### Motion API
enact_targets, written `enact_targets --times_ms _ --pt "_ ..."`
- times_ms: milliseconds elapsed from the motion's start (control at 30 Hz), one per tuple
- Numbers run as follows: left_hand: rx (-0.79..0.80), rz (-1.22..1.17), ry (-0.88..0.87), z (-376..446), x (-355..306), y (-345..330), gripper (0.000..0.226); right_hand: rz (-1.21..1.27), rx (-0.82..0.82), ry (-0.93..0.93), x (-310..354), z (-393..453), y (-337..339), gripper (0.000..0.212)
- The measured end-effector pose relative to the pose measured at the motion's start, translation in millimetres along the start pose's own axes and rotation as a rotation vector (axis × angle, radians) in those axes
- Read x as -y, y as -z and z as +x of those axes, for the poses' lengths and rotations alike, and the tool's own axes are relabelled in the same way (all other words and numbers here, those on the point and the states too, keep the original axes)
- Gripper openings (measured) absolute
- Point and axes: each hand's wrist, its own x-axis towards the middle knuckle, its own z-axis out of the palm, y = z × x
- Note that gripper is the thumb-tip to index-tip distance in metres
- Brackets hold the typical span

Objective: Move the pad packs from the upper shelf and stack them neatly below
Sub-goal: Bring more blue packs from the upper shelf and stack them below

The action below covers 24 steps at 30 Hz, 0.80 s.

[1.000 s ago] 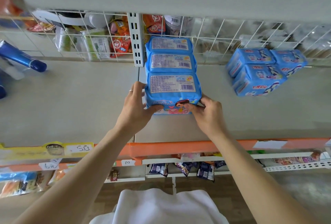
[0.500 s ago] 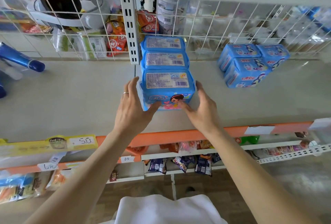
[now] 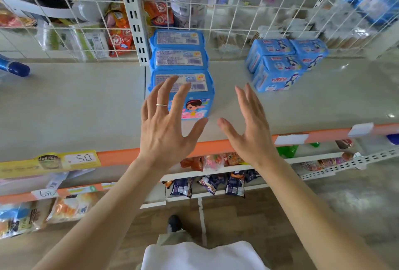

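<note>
Hovering with fingers spread and holding nothing, the left hand (image 3: 164, 127) and right hand (image 3: 250, 127) float above the shelf (image 3: 75, 105). Three pad packs (image 3: 179, 58) sit in a row straight beyond the left fingertips; three more blue packs (image 3: 280, 64) cluster beyond the right hand. Bare shelf lies between both groups, its orange edge (image 3: 116, 157) under the wrists.

Three pad packs (image 3: 180, 71) sit in a near-to-far row on the shelf (image 3: 71, 105), against the far wire grid (image 3: 237, 21). A second pack cluster (image 3: 282, 64) lies right.
</note>
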Motion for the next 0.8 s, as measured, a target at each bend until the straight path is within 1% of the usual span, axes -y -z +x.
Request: enact_targets --times_ms 167,233,400,567,667,800 --pt "0.033 0.020 -0.043 -2 -39 -11 0.069 0.007 -0.064 0.088 -24 -17 28 0.078" --pt "0.044 0.016 -0.076 -4 -63 -19 0.069 0.016 -0.089 0.096 -38 -27 45 0.076" --pt "0.073 -0.010 -0.151 -9 -140 -42 0.068 -0.063 -0.155 0.080 -82 -66 108 0.070" --pt "0.090 -0.028 -0.258 -17 -223 -65 0.065 -0.128 -0.250 0.036 -126 -114 180 0.068" --pt "0.090 -0.050 -0.310 -25 -271 -78 0.065 -0.128 -0.310 0.020 -150 -146 218 0.064" --pt "0.085 -0.104 -0.407 -41 -332 -89 0.062 -0.148 -0.407 -0.028 -178 -191 261 0.067"
